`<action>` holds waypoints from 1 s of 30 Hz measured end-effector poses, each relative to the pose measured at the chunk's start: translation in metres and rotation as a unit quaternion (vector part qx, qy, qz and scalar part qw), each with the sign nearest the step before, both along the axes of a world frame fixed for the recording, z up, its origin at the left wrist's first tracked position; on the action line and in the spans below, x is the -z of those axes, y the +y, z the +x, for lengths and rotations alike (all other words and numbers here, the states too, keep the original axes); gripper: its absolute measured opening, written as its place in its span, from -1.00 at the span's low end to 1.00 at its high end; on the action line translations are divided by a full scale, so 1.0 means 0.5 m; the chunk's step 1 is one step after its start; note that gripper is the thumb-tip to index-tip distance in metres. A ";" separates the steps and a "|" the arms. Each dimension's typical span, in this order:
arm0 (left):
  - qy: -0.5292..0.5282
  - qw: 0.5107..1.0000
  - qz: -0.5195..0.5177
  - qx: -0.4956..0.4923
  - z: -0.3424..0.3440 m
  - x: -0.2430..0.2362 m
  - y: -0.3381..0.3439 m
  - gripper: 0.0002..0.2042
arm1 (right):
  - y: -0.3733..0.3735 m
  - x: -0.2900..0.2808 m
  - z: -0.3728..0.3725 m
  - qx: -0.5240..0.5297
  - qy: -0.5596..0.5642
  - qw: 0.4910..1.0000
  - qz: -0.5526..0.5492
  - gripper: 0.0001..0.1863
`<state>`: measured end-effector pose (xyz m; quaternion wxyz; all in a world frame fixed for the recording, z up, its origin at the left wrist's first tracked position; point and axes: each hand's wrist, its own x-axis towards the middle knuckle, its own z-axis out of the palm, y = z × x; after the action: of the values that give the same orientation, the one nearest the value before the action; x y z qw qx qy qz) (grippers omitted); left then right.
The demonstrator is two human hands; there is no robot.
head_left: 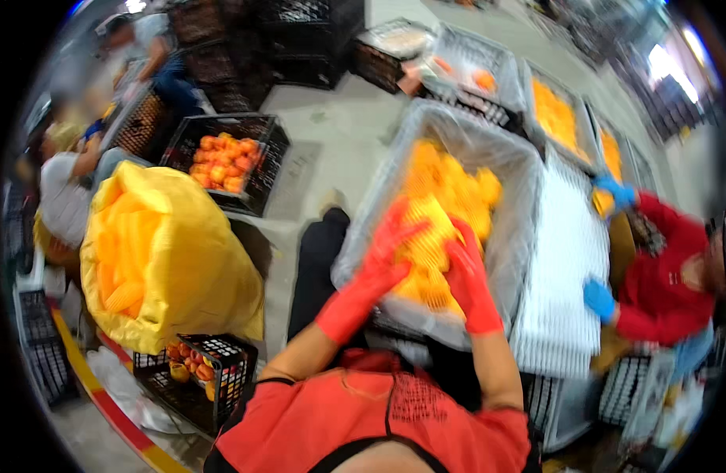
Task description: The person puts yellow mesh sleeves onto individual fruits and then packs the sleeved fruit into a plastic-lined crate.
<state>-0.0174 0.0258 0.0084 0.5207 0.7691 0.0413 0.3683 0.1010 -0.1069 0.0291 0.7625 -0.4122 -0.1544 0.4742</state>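
Note:
My left hand point(388, 251) and my right hand point(468, 276) wear red rubber gloves and reach into a crate point(514, 150) lined with clear plastic. Between them they grip a yellow foam-net sleeve point(426, 229), one hand on each side. Whether a fruit sits inside it is blurred. More yellow foam-netted pieces point(481, 193) lie behind and beneath, filling the middle of the crate.
At left stands a big yellow sack point(213, 260) of foam nets. Black crates hold orange-red fruit point(223, 161) and peppers or similar fruit point(191, 364). A white ribbed sheet point(564, 260) lies right of my crate. A co-worker's blue-gloved hand point(599, 299) touches its edge.

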 end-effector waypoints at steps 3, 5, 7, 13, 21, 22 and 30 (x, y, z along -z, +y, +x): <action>-0.021 0.999 -0.032 -0.007 0.008 -0.018 -0.033 -0.35 | -0.022 -0.023 -0.026 0.008 -0.004 0.999 0.038 -0.35; 0.010 1.000 0.008 -0.023 0.019 -0.020 -0.059 -0.38 | -0.039 -0.016 -0.031 0.035 -0.042 0.997 0.061 -0.23; 0.035 0.996 0.060 -0.050 0.026 -0.027 -0.067 -0.41 | -0.053 0.011 -0.033 0.070 -0.128 0.987 0.069 -0.08; -0.016 0.998 0.051 -0.040 0.021 -0.037 -0.059 -0.48 | -0.030 -0.004 -0.102 0.173 -0.217 0.960 0.045 0.04; 0.041 0.928 -0.371 0.009 0.018 -0.027 -0.072 -0.68 | -0.055 0.045 -0.047 0.214 -0.081 0.973 0.043 -0.59; 0.038 0.904 -0.424 0.035 0.018 -0.022 -0.071 -0.70 | -0.061 0.055 -0.043 0.195 -0.068 0.977 0.044 -0.63; 0.090 0.841 -0.530 0.061 0.015 -0.008 -0.067 -0.76 | -0.095 0.046 -0.042 0.141 -0.111 0.983 0.032 -0.67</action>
<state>-0.0097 -0.0078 0.0124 0.8644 0.4064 0.2295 0.1871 0.0799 -0.1545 0.0059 0.8128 -0.4553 -0.1935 0.3076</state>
